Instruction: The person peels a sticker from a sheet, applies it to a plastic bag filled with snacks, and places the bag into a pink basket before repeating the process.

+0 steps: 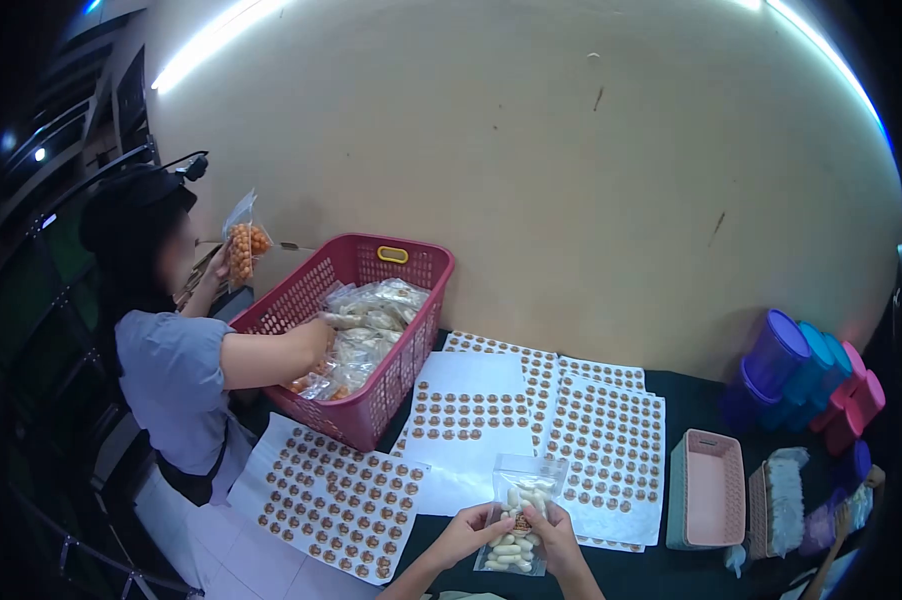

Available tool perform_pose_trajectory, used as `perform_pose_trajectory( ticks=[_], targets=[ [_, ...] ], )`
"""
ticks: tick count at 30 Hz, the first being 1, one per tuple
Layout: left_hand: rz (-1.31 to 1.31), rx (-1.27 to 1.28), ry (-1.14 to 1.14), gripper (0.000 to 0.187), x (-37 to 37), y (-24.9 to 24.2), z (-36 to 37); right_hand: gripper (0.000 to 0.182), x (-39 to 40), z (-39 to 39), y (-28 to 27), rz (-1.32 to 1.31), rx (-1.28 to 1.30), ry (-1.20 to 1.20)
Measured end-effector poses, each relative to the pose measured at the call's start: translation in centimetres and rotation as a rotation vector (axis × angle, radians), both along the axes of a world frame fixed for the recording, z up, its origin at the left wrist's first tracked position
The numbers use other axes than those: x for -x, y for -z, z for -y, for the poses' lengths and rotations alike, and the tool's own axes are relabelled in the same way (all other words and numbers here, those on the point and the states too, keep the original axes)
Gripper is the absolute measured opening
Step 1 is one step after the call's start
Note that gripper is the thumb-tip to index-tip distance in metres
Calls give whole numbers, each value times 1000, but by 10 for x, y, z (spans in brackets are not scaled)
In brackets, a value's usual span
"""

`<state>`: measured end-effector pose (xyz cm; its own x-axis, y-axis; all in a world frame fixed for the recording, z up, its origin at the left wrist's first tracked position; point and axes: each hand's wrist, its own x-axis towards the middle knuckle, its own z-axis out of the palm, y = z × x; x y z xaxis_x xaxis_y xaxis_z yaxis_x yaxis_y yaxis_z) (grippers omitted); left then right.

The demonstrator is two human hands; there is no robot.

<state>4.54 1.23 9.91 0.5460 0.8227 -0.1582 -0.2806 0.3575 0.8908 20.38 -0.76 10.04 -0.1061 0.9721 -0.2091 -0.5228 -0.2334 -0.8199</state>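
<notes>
Both hands pinch 1 clear snack pouch (518, 523) low over the dark table (691, 400): left hand (468, 535) and right hand (554, 535) have their fingers clamped on its front, just below the sticker sheets (611, 440). To label it well, I judge, keep the front taut and flat, pressing the round sticker from its middle outward.

We see a small clear plastic bag of pale oblong snacks (519, 525), upright, top open and crinkled, pinched between our fingertips at mid-height, its filled lower half hanging just below our thumbs.
</notes>
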Motion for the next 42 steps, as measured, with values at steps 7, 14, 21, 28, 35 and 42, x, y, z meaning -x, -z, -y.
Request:
perform_pose_trajectory(
  ticks=[7, 14, 21, 28, 35, 42],
  targets=[
    [-163, -20, -232, 26, 0, -3, -5, 35, 19, -9, -3, 245, -138, 47],
    [-227, -114, -357, 27, -6, 10, -15, 40, 12, -9, 20, 275, -188, -9],
    [-156, -132, -362, 30, -18, 36, -9, 31, 11, -10, 20, 239, -146, 40],
    [-388, -274, -375, 28, -9, 25, -4, 12, 12, -21, 43, 752, -402, 356],
    [-192, -268, -497, 32, -21, 2, -4, 17, 10, -37, 5, 572, -400, 220],
    [-164, -255, -371, 32, -23, 14, -5, 26, -4, -27, 8, 782, -396, 290]
  ],
)
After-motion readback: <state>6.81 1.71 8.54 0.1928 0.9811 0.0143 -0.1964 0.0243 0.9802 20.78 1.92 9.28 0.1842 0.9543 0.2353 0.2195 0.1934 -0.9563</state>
